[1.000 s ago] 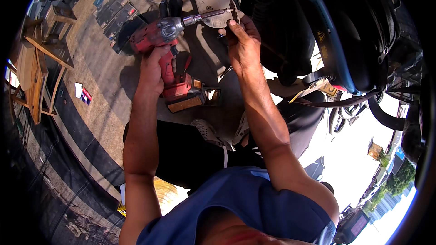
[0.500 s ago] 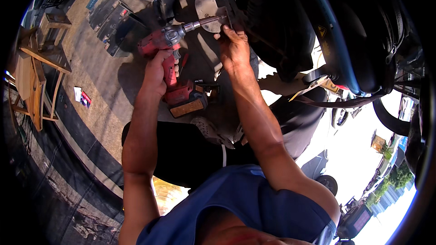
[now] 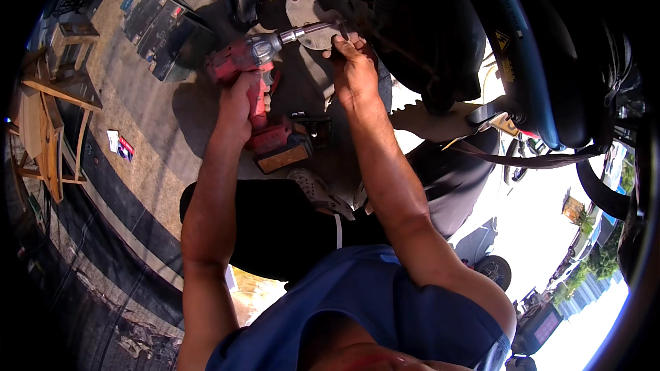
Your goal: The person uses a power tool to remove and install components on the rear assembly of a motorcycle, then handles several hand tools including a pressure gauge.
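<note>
My left hand (image 3: 238, 106) is wrapped round the grip of a red cordless impact driver (image 3: 230, 62), its battery pack hanging low. A silver chuck and long bit (image 3: 316, 28) point right, toward my right hand. My right hand (image 3: 355, 72) is closed, thumb and fingers bent together just below the bit's tip; the small dark piece at the fingertips is in shadow and I cannot make it out. Behind the bit lies a pale rounded plate (image 3: 301, 7) with small holes. A large dark vehicle part (image 3: 419, 48) stands right beside my right hand.
An open dark toolbox (image 3: 165, 27) lies on the ground at the upper left, with a black rounded object (image 3: 242, 3) near it. A wooden stool (image 3: 51, 130) stands far left. A small card packet (image 3: 121, 145) lies on the ground. At the right is a blue curved panel (image 3: 519, 48).
The view has shifted slightly. My right fingers have curled in more by the bit's tip. My left hand keeps its hold on the impact driver, which has barely moved.
</note>
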A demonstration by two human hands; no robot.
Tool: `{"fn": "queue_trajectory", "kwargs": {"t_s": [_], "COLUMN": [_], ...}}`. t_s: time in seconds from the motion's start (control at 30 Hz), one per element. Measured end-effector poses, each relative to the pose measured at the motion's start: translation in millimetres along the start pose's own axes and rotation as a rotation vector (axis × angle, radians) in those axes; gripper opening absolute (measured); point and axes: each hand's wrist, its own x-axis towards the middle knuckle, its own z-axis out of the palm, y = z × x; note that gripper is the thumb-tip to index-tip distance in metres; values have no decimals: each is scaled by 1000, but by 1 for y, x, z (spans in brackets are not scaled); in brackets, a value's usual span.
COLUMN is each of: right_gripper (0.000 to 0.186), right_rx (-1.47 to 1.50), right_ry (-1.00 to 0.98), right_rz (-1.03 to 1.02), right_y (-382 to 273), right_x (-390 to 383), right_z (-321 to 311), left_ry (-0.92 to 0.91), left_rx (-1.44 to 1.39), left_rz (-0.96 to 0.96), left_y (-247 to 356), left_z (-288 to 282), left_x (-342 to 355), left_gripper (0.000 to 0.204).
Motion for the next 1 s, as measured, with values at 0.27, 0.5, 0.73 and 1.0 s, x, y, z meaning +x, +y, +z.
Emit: {"fn": "queue_trajectory", "kwargs": {"t_s": [0.27, 0.5, 0.73, 1.0], "right_gripper": [12, 10, 16, 20], "right_rx": [128, 262, 255, 295], "right_ry": [47, 129, 20, 17], "right_rz": [227, 313, 309, 343], "right_y": [4, 20, 8, 4], "right_x": [11, 21, 26, 46], "right_z": [-14, -52, -55, -70], "left_ry": [-115, -236, -299, -330], "left_rx": [-134, -119, -111, -178], "left_rz": [-148, -200, -136, -73], "left_y": [-17, -45, -52, -51], "left_z": [7, 19, 25, 35], "left_x": [14, 33, 34, 37], "left_gripper": [25, 28, 23, 25]}}
